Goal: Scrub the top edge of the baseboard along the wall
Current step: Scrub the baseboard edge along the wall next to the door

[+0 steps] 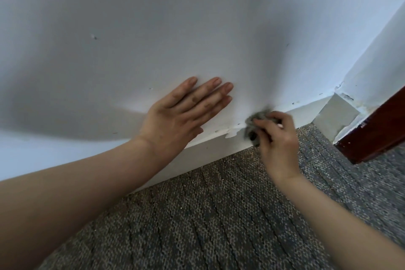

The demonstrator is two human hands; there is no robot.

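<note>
A white baseboard [210,149] runs along the foot of the white wall [175,28], rising toward the corner at the right. My right hand [276,136] grips a grey wad of steel wool [254,119] and holds it against the baseboard's top edge, where the paint is chipped. The hand and the wad are blurred. My left hand [182,114] lies flat on the wall just above the baseboard, fingers straight and pointing right, to the left of the wad.
Grey patterned carpet [219,215] covers the floor below. A dark red-brown wooden door frame [377,129] stands at the right, past the corner where the baseboard [335,114] turns. Small scuffs and chips dot the wall.
</note>
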